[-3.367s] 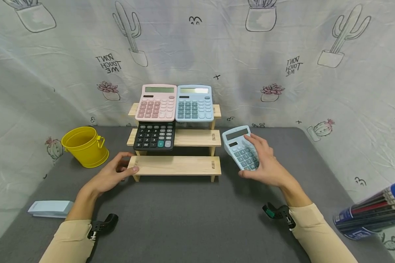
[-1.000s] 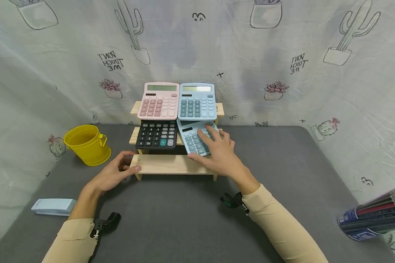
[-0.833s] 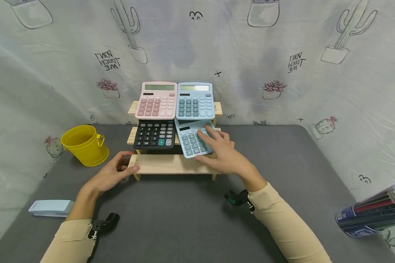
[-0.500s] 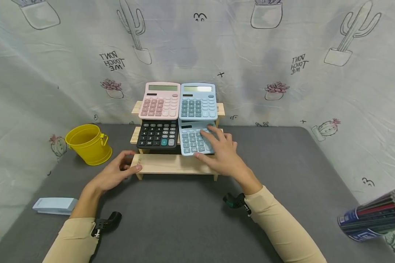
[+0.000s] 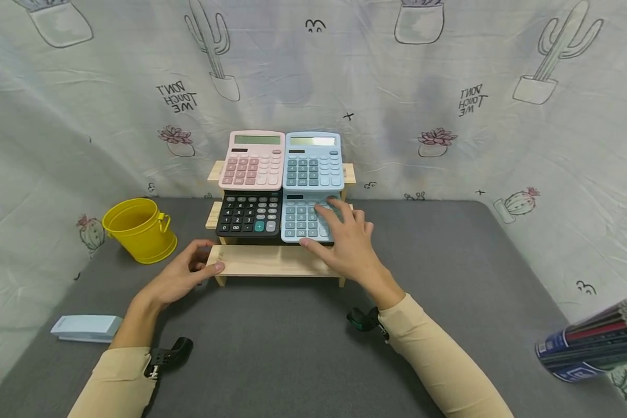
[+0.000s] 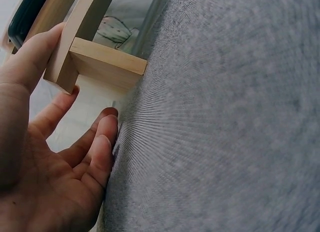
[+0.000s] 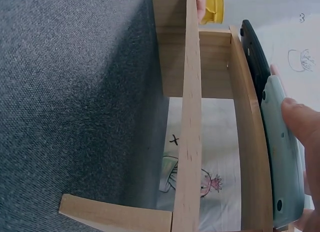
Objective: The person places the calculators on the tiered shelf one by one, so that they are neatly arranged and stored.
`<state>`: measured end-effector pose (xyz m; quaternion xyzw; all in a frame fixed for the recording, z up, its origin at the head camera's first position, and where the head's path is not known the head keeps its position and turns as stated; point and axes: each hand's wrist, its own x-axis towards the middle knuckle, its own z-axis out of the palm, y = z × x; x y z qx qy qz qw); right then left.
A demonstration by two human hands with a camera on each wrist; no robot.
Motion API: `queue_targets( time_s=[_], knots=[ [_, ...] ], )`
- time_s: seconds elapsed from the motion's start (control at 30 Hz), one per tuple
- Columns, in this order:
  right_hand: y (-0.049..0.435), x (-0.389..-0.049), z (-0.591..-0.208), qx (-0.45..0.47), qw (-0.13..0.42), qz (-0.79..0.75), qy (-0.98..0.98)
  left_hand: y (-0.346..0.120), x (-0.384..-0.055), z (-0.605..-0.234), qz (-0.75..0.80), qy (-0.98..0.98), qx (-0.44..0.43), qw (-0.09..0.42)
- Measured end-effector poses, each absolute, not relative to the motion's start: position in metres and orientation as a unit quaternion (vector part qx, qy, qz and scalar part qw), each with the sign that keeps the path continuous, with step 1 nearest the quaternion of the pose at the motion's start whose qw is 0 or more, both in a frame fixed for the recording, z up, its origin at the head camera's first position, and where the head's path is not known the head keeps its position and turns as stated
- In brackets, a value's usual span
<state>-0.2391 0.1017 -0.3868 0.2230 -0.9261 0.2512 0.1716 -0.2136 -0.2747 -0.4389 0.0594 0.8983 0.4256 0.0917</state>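
A three-step wooden display shelf (image 5: 271, 261) stands at the middle of the table. My left hand (image 5: 180, 275) pinches the left end of its lowest step, thumb on top and index finger at the edge in the left wrist view. On the middle step's right half lies a light blue calculator (image 5: 300, 222), held by my right hand (image 5: 351, 244) with the thumb at its lower edge and fingers over its right side. It sits straight beside a black calculator (image 5: 249, 215). Above them, a pink calculator (image 5: 252, 159) and another blue calculator (image 5: 313, 161) fill the top step.
A yellow bucket (image 5: 140, 231) stands left of the shelf. Nearer on the left lies a pale blue box-like object (image 5: 86, 328), partly behind the left forearm. A clear tub of pencils (image 5: 595, 339) is at the right edge. A printed curtain (image 5: 376, 75) hangs behind the grey table (image 5: 271, 348).
My right hand has brought the light blue calculator left from beside the shelf onto the middle step, then turned it from tilted to straight. The left hand keeps its place on the lowest step.
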Motion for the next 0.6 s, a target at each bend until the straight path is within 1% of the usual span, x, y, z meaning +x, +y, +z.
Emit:
queue_targets(
  time_s=[0.6],
  knots=[
    [0.0977, -0.2413, -0.3911, 0.206, 0.152, 0.25, -0.934, -0.2752, -0.2126, -0.4406, 0.43, 0.896, 0.057, 0.094]
  ],
)
